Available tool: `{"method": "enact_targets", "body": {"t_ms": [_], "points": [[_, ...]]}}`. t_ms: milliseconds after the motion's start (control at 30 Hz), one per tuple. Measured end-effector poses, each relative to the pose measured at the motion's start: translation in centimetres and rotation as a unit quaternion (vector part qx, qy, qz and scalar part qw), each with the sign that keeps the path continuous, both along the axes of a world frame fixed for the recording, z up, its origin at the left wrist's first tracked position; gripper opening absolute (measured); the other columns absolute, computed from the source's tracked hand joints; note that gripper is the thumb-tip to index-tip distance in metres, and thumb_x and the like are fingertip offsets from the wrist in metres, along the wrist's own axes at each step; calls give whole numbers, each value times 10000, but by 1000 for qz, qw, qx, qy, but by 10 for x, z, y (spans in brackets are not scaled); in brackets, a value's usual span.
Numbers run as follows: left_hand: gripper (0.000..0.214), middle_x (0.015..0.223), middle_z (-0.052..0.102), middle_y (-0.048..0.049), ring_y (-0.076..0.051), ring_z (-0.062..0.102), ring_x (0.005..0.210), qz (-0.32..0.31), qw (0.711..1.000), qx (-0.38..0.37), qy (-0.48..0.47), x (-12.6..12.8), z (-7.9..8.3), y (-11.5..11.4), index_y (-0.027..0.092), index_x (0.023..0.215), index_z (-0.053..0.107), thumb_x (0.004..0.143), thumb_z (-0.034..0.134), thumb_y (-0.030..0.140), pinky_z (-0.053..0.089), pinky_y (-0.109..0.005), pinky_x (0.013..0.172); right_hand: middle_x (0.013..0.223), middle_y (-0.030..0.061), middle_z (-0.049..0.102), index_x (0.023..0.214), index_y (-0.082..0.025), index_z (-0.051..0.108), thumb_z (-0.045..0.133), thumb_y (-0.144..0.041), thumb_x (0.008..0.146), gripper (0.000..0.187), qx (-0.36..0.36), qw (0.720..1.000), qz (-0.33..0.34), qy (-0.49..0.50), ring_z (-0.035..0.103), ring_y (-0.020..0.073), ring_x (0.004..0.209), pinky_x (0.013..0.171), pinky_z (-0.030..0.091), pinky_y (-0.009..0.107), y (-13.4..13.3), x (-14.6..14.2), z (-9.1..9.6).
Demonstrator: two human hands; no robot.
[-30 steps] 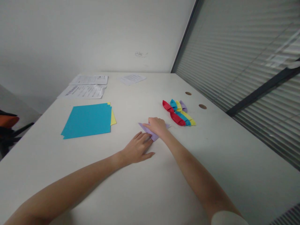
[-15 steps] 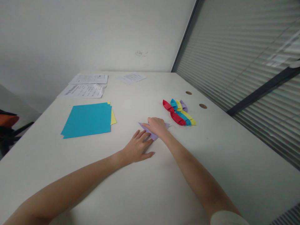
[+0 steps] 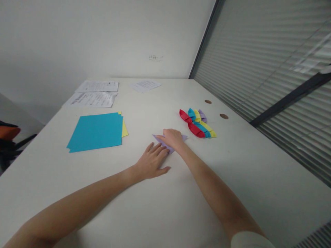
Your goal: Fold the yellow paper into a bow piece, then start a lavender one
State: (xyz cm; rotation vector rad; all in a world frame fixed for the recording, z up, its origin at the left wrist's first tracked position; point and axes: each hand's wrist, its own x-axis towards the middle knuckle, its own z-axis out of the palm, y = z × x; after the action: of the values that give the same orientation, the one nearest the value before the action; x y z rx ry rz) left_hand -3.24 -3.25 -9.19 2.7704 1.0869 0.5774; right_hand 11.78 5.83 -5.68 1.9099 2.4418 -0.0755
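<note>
A folded lilac paper piece (image 3: 158,138) lies on the white table (image 3: 165,206), mostly covered by my hands. My right hand (image 3: 172,138) rests on top of it, fingers pressed down flat. My left hand (image 3: 152,161) lies flat beside it with its fingers stretched out, the fingertips touching the paper's near edge. Just right of my right hand sits a row of folded paper shapes (image 3: 198,124) in red, blue, yellow and lilac.
A stack of blue square sheets (image 3: 96,131) with a yellow one under it lies to the left. Printed white papers (image 3: 94,94) sit at the far side. Two round cable holes (image 3: 223,116) are near the blinds on the right. A chair (image 3: 7,141) stands at the left.
My left hand's fingers have crept slightly forward onto the lilac paper's edge. My right hand has stayed pressed on the paper.
</note>
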Motion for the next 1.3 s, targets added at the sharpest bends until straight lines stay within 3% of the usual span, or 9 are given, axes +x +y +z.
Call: {"method": "enact_targets", "body": {"t_ms": [333, 500, 833, 1067, 1200, 1300], "points": [[662, 1410, 487, -181, -354, 380, 1355, 8, 1000, -8, 19, 0, 2, 2, 145, 1326, 502, 828, 551, 578, 253, -582, 1126, 1022, 156, 717, 1028, -169, 670, 442, -597, 904, 500, -10, 1000, -9, 10, 668, 285, 969, 792, 473, 361, 0, 0, -1], [656, 1390, 506, -183, -357, 411, 1333, 6, 1000, -4, 30, 0, 4, 3, 146, 1318, 513, 834, 539, 588, 262, -591, 1117, 1105, 151, 669, 1025, -177, 648, 514, -573, 879, 444, 27, 999, 2, 26, 632, 292, 1023, 789, 473, 369, -2, 3, 4], [607, 1357, 540, -164, -340, 449, 1306, 0, 1000, 2, 11, -1, 2, 4, 162, 1298, 527, 855, 519, 577, 252, -606, 1114, 986, 107, 728, 908, -196, 682, 648, -551, 777, 380, -40, 995, -24, 93, 659, 268, 934, 742, 451, 322, 5, 9, 6], [547, 1350, 544, -159, -335, 427, 1328, -5, 1000, -12, -5, -2, 5, 3, 174, 1277, 537, 896, 477, 561, 258, -618, 1110, 920, 82, 731, 811, -199, 698, 658, -447, 793, 253, -61, 988, -9, 145, 649, 219, 871, 723, 427, 277, 9, 13, 3], [456, 1357, 517, -159, -321, 462, 1293, 3, 998, -28, -58, -4, 10, 7, 195, 1245, 552, 912, 500, 502, 321, -596, 1089, 841, 52, 717, 787, -181, 675, 673, -372, 793, 190, -70, 977, 12, 202, 621, 163, 765, 659, 402, 242, 11, 16, 2], [425, 1345, 491, -154, -274, 486, 1262, 49, 982, -59, -175, -5, 15, 19, 210, 1301, 495, 908, 547, 365, 404, -498, 1063, 768, 27, 685, 764, -161, 652, 659, -333, 801, 177, -74, 960, 35, 268, 587, 133, 711, 634, 394, 225, 10, 21, 6]]}}
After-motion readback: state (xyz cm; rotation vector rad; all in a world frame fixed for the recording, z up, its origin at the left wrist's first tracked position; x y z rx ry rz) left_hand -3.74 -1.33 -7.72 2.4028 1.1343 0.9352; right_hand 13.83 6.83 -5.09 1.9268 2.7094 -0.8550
